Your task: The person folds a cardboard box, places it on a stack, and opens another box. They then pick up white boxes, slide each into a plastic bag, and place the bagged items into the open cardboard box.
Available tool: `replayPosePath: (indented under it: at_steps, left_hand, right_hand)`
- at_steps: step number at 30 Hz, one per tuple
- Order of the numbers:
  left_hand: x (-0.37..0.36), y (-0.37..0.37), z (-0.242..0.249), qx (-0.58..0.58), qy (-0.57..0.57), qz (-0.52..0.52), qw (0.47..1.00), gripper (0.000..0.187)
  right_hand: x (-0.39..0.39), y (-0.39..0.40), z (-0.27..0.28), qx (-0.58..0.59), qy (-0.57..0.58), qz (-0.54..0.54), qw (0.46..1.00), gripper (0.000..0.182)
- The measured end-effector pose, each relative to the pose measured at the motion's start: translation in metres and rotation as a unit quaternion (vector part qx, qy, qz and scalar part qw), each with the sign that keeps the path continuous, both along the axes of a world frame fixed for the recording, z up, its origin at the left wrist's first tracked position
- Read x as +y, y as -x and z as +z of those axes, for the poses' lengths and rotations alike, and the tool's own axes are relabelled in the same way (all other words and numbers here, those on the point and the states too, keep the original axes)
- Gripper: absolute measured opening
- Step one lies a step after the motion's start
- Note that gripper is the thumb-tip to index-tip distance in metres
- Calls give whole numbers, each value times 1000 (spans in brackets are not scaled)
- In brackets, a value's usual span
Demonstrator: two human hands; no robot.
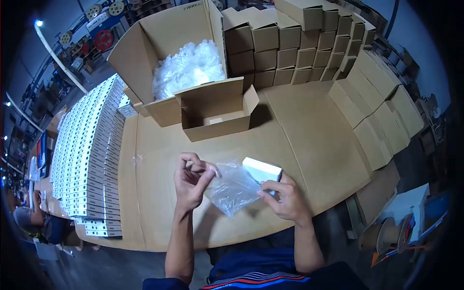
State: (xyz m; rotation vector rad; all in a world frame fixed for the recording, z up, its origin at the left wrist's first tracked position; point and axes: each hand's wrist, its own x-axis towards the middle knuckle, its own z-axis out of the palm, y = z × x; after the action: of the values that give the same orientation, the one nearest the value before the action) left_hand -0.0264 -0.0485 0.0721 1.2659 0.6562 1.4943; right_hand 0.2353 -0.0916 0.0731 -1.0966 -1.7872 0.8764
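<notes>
A clear plastic bag (231, 195) is stretched between my two hands over the cardboard-covered table. My left hand (192, 180) pinches the bag's upper left edge between thumb and fingers. In my right hand (285, 198) is a small white box (261, 169), tilted, its lower part behind my fingers. The bag's right side reaches the box and the right fingertips, overlapping there in this view. Beyond my hands stands an open brown carton (217, 131), flaps up, with a small pale piece on its inside floor.
A large carton (126, 60) full of clear plastic bags (191, 65) stands at the back. Stacked white boxes (92, 154) line the left side. Closed brown boxes (265, 37) are piled behind, with more cartons (382, 116) at right. A person (36, 217) sits far left.
</notes>
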Motion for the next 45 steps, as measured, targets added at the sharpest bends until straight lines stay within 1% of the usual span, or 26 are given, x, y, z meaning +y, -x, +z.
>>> replayPosePath:
  at_steps: [1, 3, 5, 6, 7, 9, 12, 15, 16, 17, 19, 21, 22, 25, 26, 27, 29, 32, 33, 34, 35, 36, 39, 40, 42, 45]
  left_hand:
    - [2, -6, 0, -26, 2, 35, 999, 31]
    - [2, -3, 1, 49, 15, 32, 998, 29]
    - [-9, -9, 13, 266, -5, 45, 963, 31]
    - [-10, -10, 19, 423, -83, 79, 899, 37]
    - [-15, -13, 30, 491, -88, 77, 863, 38]
    - [-19, -8, 34, 507, -125, 40, 852, 30]
    - [-17, -13, 34, 415, -106, -60, 902, 19]
    - [-19, -23, 27, 361, -56, -13, 931, 9]
    - [-19, -21, 32, 426, -74, -13, 901, 10]
    - [-18, -23, 29, 416, -79, -10, 906, 10]
    - [-20, -26, 18, 393, -84, -2, 916, 12]
    - [-20, -35, 12, 354, -72, 11, 932, 8]
    - [-20, -37, 12, 334, -67, 20, 940, 5]
    - [-18, -33, 29, 370, 10, 99, 924, 6]
    - [-10, -27, 17, 302, -26, 155, 940, 4]
    - [-2, -18, 5, 227, 2, 205, 952, 4]
    - [7, -4, -5, 41, 35, 277, 959, 17]
    - [-9, -10, -26, -23, 55, 240, 969, 34]
    - [-21, -5, -52, 20, 87, 154, 984, 51]
    - [-35, -17, -60, 54, 118, 103, 986, 58]
    - [-49, -27, -48, 41, 157, 17, 987, 66]
    - [-53, -38, -38, 17, 170, -7, 985, 72]
    - [-56, -34, -35, 138, 173, -19, 975, 70]
    - [-53, -35, -40, 156, 133, 9, 979, 57]
    - [-56, -34, -39, 167, 149, 5, 975, 49]
    - [-63, -36, -42, 194, 131, 42, 971, 41]
  right_hand:
    - [-1, -3, -2, 8, -16, -5, 1000, 11]
    - [-4, -5, -4, -6, -49, -19, 999, 13]
    - [-6, -5, 0, -37, -108, -31, 993, 14]
    - [-9, -4, 0, -37, -114, -36, 992, 15]
    - [-11, -3, 0, -38, -121, -38, 991, 17]
    - [-11, -2, -2, -46, -135, -32, 989, 19]
    - [-14, -1, -8, -58, -130, -28, 989, 21]
    - [-20, -1, -2, -43, -60, -27, 997, 23]
    - [-22, -3, 7, -30, -21, -18, 999, 24]
    - [-22, -5, 12, -19, 17, -8, 1000, 26]
    - [-21, 1, 6, -47, 29, -30, 998, 29]
    - [-16, 7, -11, -59, 44, -42, 996, 28]
    - [-15, 9, -15, -54, 16, -35, 998, 25]
    - [-18, 12, -23, -32, 43, -47, 997, 21]
    - [-20, 13, -26, -26, 43, -62, 997, 21]
    - [-22, 13, -30, -20, 42, -78, 996, 21]
    - [-24, 16, -38, 14, 37, -120, 992, 20]
    - [-26, 22, -49, 67, 27, -185, 980, 20]
    - [-28, 25, -49, 66, 20, -201, 977, 20]
    - [-27, 27, -49, 66, 14, -217, 974, 21]
    - [-28, 30, -50, 72, 14, -212, 974, 21]
    - [-29, 32, -53, 78, 15, -207, 975, 21]
    - [-29, 32, -60, 79, 3, -152, 985, 23]
    - [-31, 29, -56, 66, 6, -126, 990, 23]
    - [-30, 25, -49, 20, -20, -83, 996, 21]
    - [-31, 18, -36, 173, 21, -91, 980, 19]
